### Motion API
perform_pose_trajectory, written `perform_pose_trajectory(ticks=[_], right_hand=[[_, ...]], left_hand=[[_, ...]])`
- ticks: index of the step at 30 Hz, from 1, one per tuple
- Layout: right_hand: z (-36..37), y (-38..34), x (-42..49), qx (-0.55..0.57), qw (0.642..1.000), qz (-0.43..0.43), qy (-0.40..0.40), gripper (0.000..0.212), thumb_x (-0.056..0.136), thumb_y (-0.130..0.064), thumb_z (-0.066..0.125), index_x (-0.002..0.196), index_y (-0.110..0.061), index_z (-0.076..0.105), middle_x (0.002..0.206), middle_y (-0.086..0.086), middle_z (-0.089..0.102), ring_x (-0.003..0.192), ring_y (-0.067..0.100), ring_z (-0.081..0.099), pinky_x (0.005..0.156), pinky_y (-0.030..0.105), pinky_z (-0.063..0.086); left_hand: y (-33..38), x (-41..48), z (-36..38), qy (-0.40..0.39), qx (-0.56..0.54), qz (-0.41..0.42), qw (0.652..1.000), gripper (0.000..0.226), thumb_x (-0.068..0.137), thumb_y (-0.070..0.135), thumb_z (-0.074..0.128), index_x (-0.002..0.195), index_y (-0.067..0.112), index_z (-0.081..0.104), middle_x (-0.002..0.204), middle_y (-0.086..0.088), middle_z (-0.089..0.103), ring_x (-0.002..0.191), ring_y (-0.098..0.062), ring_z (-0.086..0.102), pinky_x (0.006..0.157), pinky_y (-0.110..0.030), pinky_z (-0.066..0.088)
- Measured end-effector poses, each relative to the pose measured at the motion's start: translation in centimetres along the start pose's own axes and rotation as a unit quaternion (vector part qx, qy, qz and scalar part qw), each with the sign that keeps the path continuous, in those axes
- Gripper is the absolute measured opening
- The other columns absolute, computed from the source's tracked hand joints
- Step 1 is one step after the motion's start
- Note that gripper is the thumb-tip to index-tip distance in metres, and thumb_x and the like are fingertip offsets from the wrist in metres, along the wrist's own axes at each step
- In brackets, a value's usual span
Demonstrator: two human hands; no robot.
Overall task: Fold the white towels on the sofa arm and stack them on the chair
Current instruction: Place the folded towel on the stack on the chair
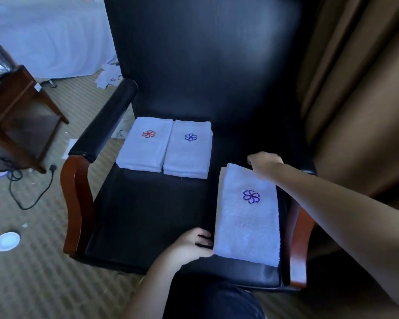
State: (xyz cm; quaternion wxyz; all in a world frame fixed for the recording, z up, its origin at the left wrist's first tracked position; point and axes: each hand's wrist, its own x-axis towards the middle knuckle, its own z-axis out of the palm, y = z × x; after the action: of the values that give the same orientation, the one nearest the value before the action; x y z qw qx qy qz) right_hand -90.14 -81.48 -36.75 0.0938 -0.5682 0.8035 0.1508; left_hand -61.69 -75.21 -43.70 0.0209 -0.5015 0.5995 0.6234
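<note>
L hand (194, 246) & R hand (264, 163) grip opp. ends of folded towel (248, 219) on chair seat (148, 215).

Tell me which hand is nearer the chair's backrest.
Right: right hand grips the towel's far end, toward the backrest; left hand holds its near corner by the seat's front.

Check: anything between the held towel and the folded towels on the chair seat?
Nothing visible. Only bare seat lies between the held towel and the nearest folded towel; the red-logo towel lies just left of that. Left hand and right hand grip the held towel's ends.
</note>
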Motion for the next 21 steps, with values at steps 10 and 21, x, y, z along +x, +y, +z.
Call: perform_pose_trajectory(ticks=[10, 21], right_hand=[[-0.7, -9.5, 13.2, 0.164, 0.976, -0.145, 0.009, 0.05, 0.094, -0.018, 0.049, 0.144, -0.024, 0.04, 0.149, -0.003, 0.039, 0.128, 0.023, 0.047, 0.101, 0.038, 0.044], [-1.1, -12.4, 12.7, 0.008, 0.987, -0.155, -0.031, 0.033, 0.092, -0.024, 0.053, 0.124, -0.018, 0.058, 0.121, 0.003, 0.057, 0.108, 0.024, 0.056, 0.084, 0.033, 0.05]], left_hand=[[4.2, 12.4, -10.2, 0.21, -0.328, -0.019, 0.921, 0.039, 0.09, 0.03, 0.069, 0.117, 0.002, 0.062, 0.1, -0.003, 0.064, 0.103, -0.016, 0.064, 0.094, -0.028, 0.052], [5.3, 15.4, -9.9, 0.3, -0.439, -0.064, 0.844, 0.023, 0.081, 0.014, 0.076, 0.095, 0.002, 0.062, 0.083, -0.01, 0.061, 0.078, -0.023, 0.065, 0.08, -0.035, 0.058]])
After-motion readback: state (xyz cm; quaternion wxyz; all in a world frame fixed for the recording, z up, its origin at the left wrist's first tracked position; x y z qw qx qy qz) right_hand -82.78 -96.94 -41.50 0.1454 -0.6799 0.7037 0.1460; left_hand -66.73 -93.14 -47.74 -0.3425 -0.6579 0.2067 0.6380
